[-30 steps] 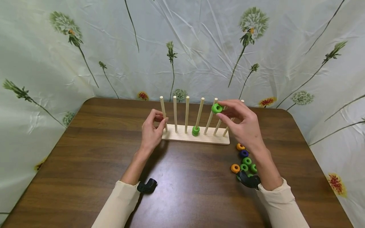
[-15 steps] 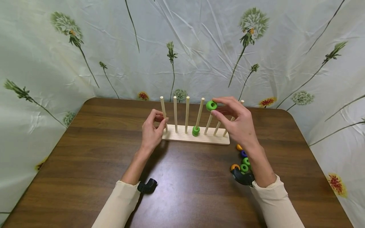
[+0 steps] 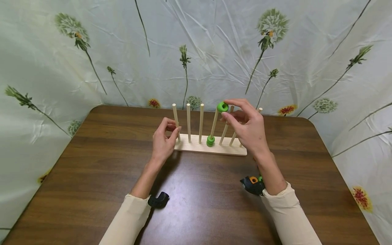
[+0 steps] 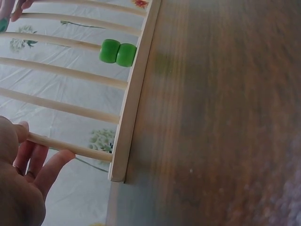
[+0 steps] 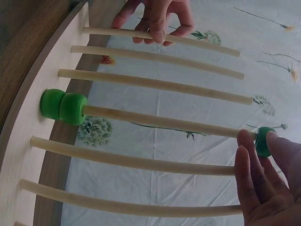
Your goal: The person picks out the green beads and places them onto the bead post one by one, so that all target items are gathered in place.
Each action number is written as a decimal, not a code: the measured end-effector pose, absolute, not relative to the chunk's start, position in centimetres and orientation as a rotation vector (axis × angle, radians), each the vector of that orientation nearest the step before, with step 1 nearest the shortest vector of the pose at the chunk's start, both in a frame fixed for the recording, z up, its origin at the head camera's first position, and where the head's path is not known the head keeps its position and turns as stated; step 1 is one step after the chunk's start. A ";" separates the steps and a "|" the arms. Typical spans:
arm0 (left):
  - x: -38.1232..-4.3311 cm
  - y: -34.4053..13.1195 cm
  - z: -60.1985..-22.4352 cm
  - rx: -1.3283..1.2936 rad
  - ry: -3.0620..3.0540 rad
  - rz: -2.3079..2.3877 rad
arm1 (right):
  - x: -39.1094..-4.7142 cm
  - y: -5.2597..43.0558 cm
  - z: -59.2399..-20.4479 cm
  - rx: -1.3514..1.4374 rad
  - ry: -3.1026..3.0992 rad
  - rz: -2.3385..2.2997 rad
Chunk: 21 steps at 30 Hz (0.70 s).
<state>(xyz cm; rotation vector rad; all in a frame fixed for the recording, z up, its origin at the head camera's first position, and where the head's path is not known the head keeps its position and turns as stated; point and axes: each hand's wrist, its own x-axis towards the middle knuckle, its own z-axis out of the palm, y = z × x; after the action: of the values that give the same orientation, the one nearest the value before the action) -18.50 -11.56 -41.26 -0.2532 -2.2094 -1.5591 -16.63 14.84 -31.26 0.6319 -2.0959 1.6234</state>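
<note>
A wooden rack with a row of upright pegs has a pale base. Two green rings are stacked at the bottom of the fourth peg. My right hand pinches another green ring between thumb and fingers at that peg's top. Whether the peg tip is inside its hole I cannot tell. With thumb and fingertips my left hand grips the leftmost peg partway up. My right hand partly hides the rightmost pegs.
An orange ring lies on the brown table, with a green ring beside it, both mostly covered by the right wrist and its black strap. A flowered cloth hangs behind the table.
My right hand has moved left and slightly up with the green ring, from near the fifth peg to the fourth peg's top. The left hand has stayed on its peg.
</note>
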 end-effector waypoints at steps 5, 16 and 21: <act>-18.5 -11.5 -41.3 -0.258 -2.206 -1.566 | -16.8 14.6 -31.4 0.614 -2.108 1.627; -18.6 -11.3 -41.3 -0.255 -2.214 -1.572 | -16.9 14.5 -31.2 0.552 -2.173 1.545; -18.6 -11.4 -41.3 -0.245 -2.205 -1.558 | -16.8 14.4 -31.1 0.564 -2.188 1.554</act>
<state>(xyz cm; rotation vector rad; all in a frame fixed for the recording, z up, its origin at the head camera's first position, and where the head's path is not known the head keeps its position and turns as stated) -18.56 -11.42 -41.26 -0.2452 -2.2053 -1.5583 -16.85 14.44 -31.08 0.5642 -2.1880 1.5540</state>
